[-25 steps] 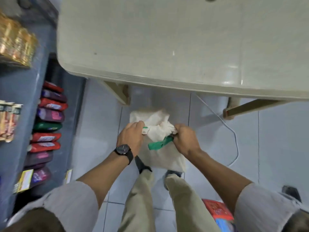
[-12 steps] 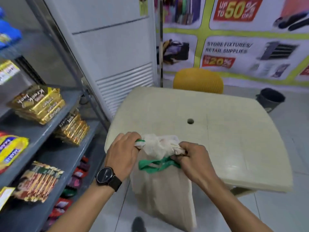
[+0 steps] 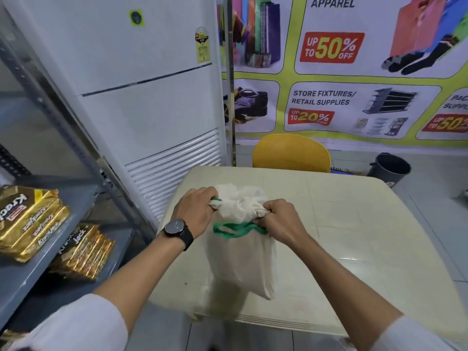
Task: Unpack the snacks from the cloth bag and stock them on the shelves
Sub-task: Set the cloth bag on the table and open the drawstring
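A cream cloth bag [image 3: 240,259] with green handles hangs over the beige table [image 3: 354,236], its bottom near the front edge. My left hand [image 3: 195,214], with a black watch on the wrist, grips the bunched top of the bag on the left. My right hand [image 3: 278,221] grips the top on the right, with a green handle looped under it. The bag's mouth is gathered closed, so its contents are hidden. Grey metal shelves [image 3: 63,239] stand at the left.
Gold biscuit packs [image 3: 27,221] lie on the upper shelf, more gold packs [image 3: 83,252] on the shelf below. A white floor-standing air conditioner [image 3: 141,97] stands behind the table's left corner. A yellow chair [image 3: 291,153] and a dark bin [image 3: 390,168] sit beyond the table.
Both hands have lifted the bag from the floor under the table up over the tabletop. The view has tilted up from the floor to the table and wall.
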{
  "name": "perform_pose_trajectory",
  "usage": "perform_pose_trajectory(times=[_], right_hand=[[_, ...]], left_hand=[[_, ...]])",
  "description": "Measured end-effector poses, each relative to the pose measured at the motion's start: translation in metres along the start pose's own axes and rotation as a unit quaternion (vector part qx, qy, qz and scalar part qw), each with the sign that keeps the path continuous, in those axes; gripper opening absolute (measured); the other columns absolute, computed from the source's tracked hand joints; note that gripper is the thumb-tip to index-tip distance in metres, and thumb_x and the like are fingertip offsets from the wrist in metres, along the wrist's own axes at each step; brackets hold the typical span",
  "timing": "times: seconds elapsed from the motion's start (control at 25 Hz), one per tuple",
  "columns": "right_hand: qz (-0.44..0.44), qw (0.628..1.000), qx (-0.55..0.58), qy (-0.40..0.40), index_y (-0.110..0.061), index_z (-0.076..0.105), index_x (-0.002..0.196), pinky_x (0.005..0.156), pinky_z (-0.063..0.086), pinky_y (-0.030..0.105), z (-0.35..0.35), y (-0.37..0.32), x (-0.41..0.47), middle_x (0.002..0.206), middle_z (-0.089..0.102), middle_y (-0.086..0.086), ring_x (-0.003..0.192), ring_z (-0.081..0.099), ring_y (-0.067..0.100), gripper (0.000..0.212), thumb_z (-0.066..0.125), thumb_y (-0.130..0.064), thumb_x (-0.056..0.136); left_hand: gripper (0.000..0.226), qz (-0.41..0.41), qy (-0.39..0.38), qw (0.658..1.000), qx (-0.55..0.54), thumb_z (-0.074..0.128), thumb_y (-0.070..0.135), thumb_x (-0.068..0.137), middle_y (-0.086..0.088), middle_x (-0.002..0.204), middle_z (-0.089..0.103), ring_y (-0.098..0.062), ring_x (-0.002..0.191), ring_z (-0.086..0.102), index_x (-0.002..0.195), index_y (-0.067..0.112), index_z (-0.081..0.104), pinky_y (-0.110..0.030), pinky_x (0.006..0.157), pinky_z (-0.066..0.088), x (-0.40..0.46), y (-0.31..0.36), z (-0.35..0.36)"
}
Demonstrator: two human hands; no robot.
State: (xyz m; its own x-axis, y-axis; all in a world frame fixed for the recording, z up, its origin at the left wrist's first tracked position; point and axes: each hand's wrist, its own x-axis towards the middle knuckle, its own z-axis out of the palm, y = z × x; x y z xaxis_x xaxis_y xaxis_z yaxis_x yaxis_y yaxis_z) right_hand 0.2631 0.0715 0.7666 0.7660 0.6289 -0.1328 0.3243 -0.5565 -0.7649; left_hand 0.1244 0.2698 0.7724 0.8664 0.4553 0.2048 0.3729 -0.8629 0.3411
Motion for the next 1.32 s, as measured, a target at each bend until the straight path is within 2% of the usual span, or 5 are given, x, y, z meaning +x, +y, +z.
perform_pose_trajectory(times=[0.44, 0.68, 0.88, 1.04, 1.32], right_hand=[[0.058, 0.988, 0.055, -0.133, -0.023, 0.072, 0.081, 0.059, 0.051, 0.036, 0.04, 0.046, 0.109, 0.076, 0.069, -0.003, 0.072, 0.064, 0.019, 0.011, 0.081, -0.023, 0.074], [0.004, 0.982, 0.03, -0.184, -0.027, 0.069, 0.124, 0.053, 0.059, 0.03, 0.027, 0.089, 0.125, 0.087, 0.064, 0.005, 0.069, 0.064, 0.016, 0.047, 0.083, -0.012, 0.081], [-0.116, 0.959, -0.149, -0.212, -0.038, 0.067, 0.129, 0.078, 0.055, 0.033, 0.028, 0.078, 0.133, 0.09, 0.074, -0.005, 0.084, 0.066, 0.016, 0.046, 0.075, -0.037, 0.084], [-0.17, 0.939, -0.256, -0.154, -0.025, 0.071, 0.091, 0.072, 0.055, 0.04, 0.031, 0.068, 0.134, 0.095, 0.066, -0.005, 0.088, 0.064, 0.025, 0.018, 0.06, -0.04, 0.093], [-0.067, 0.991, -0.096, 0.06, -0.019, 0.063, 0.088, 0.074, 0.043, 0.034, -0.006, 0.108, 0.148, 0.101, 0.06, 0.005, 0.088, 0.059, 0.025, 0.02, 0.058, -0.031, 0.103]], left_hand=[[0.03, -0.151, -0.102, 0.983, -0.002, 0.054, 0.006, 0.09, -0.008, 0.114, 0.064, -0.033, 0.107, 0.06, 0.115, 0.017, 0.066, -0.033, 0.08, 0.045, 0.079, -0.04, 0.083], [0.029, -0.267, 0.094, 0.948, -0.143, 0.056, 0.023, 0.09, 0.012, 0.116, 0.063, -0.016, 0.099, 0.066, 0.114, 0.036, 0.065, -0.021, 0.08, 0.048, 0.024, -0.011, 0.119], [0.05, -0.243, -0.078, 0.963, -0.09, 0.065, 0.055, 0.086, 0.006, 0.121, 0.067, -0.02, 0.111, 0.062, 0.129, 0.031, 0.062, -0.034, 0.091, 0.051, 0.039, 0.011, 0.143], [0.015, -0.262, -0.067, 0.96, -0.074, 0.068, 0.04, 0.089, 0.006, 0.098, 0.073, -0.023, 0.093, 0.068, 0.1, 0.03, 0.073, -0.027, 0.069, 0.044, 0.039, -0.001, 0.14], [0.016, -0.416, 0.104, 0.898, -0.094, 0.065, 0.027, 0.092, 0.004, 0.089, 0.067, -0.027, 0.087, 0.064, 0.082, 0.033, 0.055, -0.034, 0.07, 0.045, -0.009, -0.069, 0.093]])
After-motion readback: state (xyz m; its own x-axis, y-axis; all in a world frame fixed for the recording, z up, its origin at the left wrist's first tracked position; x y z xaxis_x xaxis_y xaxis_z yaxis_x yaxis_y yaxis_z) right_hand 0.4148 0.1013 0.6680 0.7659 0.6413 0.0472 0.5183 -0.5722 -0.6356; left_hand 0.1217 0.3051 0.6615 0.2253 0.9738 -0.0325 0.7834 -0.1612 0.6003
